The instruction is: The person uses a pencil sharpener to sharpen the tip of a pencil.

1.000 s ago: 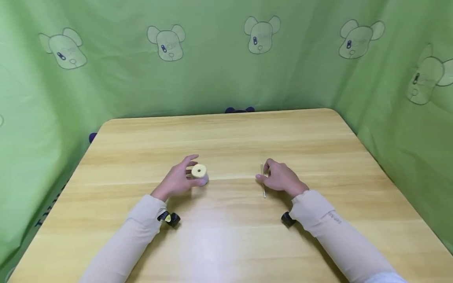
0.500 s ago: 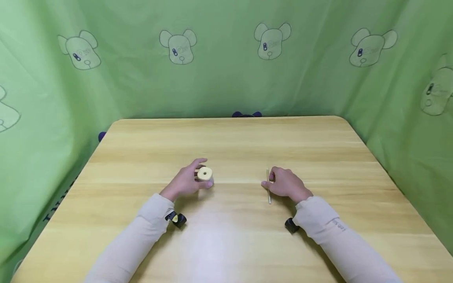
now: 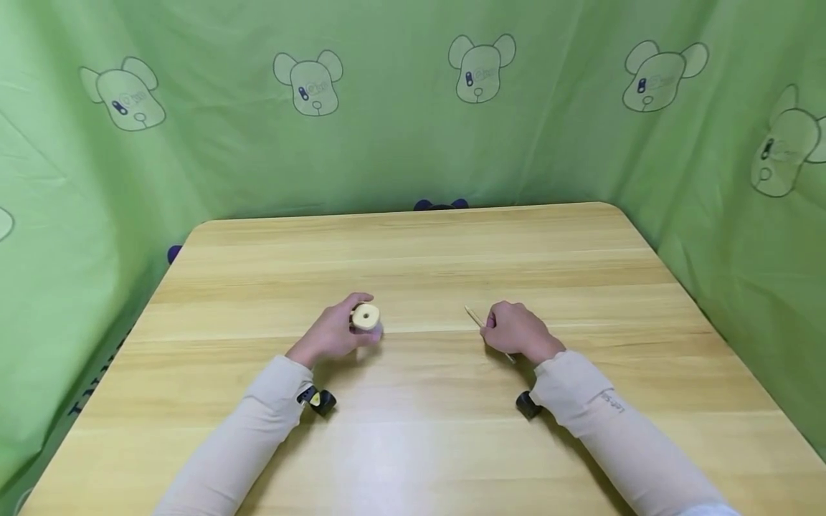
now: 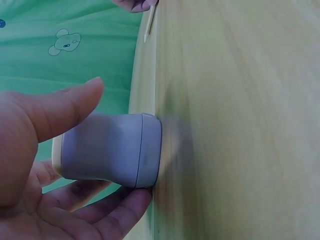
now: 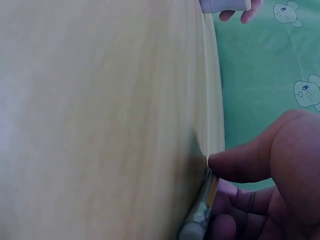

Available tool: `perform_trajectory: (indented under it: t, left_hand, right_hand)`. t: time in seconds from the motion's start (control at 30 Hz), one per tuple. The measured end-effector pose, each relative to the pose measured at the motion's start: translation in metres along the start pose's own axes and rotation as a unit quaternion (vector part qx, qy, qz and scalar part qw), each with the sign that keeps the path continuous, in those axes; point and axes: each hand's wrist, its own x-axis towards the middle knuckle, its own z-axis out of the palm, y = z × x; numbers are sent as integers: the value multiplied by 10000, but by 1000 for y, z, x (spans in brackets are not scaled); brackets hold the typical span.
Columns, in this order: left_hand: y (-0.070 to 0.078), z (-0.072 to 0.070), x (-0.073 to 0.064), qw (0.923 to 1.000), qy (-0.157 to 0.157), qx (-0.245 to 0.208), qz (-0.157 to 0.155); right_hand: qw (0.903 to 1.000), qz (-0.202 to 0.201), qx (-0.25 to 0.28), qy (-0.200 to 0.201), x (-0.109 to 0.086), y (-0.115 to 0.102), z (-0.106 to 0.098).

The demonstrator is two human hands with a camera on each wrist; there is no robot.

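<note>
A pencil sharpener (image 3: 366, 316), lavender with a cream top and a round hole in it, stands upright on the table. My left hand (image 3: 332, 331) curls round its left side, thumb at the near face and fingers at the far side. In the left wrist view the sharpener body (image 4: 107, 147) rests base down on the wood, a fingertip at its lower edge. With my right hand (image 3: 516, 331) I pinch a pencil (image 3: 474, 316) low over the table, its point slanting toward the far left. The pencil's back end (image 5: 197, 220) shows a metal band in the right wrist view.
The wooden table (image 3: 413, 265) extends around both hands. A green curtain (image 3: 387, 158) with printed bear heads surrounds its far and side edges. Small black cameras are strapped at both wrists, close to the tabletop.
The pencil has turned from nearly straight ahead to a slant, its point now toward the left. My left fingers have drawn closer round the sharpener, which stays in place.
</note>
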Motion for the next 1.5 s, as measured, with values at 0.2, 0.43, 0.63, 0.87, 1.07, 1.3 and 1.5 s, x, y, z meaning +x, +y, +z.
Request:
perform_trajectory:
  t: [0.2, 0.43, 0.63, 0.87, 1.07, 1.3, 1.5]
  left_hand:
    - [0, 1, 0, 10000, 71, -13, 59]
    - [-4, 1, 1, 9997, 162, 40, 156]
    - [-4, 0, 1, 9997, 190, 71, 166]
    - [-4, -1, 0, 9996, 231, 129, 120]
    - [-1, -3, 1, 9997, 224, 124, -10]
    - [3, -3, 3, 9995, 264, 40, -160]
    - [6, -4, 4, 9993, 356, 23, -78]
  right_hand:
    - [10000, -66, 1, 16, -2, 0, 0]
    - [9999, -115, 21, 74, -3, 0, -3]
    - [9998, -177, 48, 80, -3, -3, -7]
    - [9996, -217, 149, 25, -4, -6, -9]
    - [9995, -291, 126, 47, -4, -10, -12]
    - [9980, -556, -118, 265, -5, -13, -15]
    - [9952, -913, -16, 362, -6, -17, -15]
